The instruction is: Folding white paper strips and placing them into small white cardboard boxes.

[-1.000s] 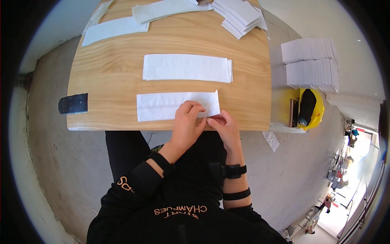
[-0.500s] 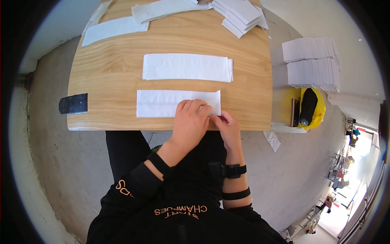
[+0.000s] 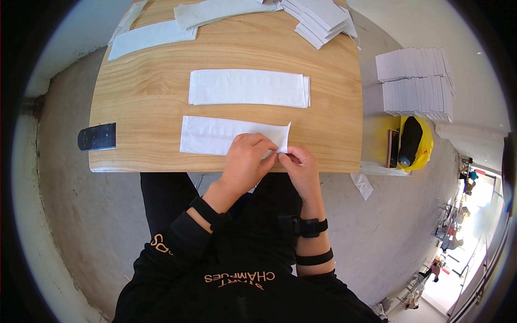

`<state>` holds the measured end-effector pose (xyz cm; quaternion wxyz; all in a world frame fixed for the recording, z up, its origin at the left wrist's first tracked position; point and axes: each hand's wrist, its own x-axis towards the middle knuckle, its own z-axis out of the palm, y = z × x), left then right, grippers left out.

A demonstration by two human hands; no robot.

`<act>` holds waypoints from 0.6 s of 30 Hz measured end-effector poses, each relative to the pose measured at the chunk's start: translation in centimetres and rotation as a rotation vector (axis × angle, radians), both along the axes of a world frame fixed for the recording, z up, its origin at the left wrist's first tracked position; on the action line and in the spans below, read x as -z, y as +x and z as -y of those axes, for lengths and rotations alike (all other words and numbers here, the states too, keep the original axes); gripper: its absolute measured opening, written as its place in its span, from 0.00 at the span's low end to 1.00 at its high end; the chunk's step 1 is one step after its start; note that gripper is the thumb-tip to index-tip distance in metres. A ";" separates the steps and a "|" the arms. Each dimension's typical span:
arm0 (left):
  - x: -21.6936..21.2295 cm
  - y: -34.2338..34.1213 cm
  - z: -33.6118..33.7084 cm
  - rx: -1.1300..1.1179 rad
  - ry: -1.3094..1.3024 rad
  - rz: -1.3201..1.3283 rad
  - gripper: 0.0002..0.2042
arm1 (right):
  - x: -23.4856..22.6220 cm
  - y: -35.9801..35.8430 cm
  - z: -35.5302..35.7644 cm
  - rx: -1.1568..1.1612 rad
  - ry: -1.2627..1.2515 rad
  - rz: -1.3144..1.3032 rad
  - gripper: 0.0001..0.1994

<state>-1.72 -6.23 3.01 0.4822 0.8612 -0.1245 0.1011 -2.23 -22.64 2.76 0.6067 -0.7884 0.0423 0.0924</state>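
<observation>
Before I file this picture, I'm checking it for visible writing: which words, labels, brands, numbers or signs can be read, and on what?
Black top, chest: orange lettering, upside down in view; not copied here.
Left sleeve: orange lettering, partly lost in folds; not copied either.
Front white paper strip: none visible.
Bright background at right: any signs are too small to read.

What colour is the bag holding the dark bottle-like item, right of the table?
The bag is bright yellow; it shows in the head view, the only one.

It looks like a workshop: bare grey floor (image 3: pixel 86 215), wooden table (image 3: pixel 145 102), white strips (image 3: pixel 210 134), white stacks (image 3: pixel 414 94).
</observation>
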 end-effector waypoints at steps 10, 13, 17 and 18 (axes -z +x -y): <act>0.0 -0.1 -0.3 -0.054 -0.001 -0.026 0.04 | -0.5 0.2 -1.0 0.005 0.018 0.032 0.06; 0.1 -0.1 -0.3 -0.059 0.004 -0.024 0.04 | -1.2 0.2 -1.5 0.028 -0.011 0.059 0.06; -0.2 -0.2 -0.1 -0.049 0.013 -0.007 0.03 | -1.0 0.2 -1.9 0.071 -0.131 0.114 0.05; -0.2 -0.2 -0.1 -0.048 0.012 -0.007 0.03 | -0.9 0.1 -2.0 0.085 -0.114 0.126 0.05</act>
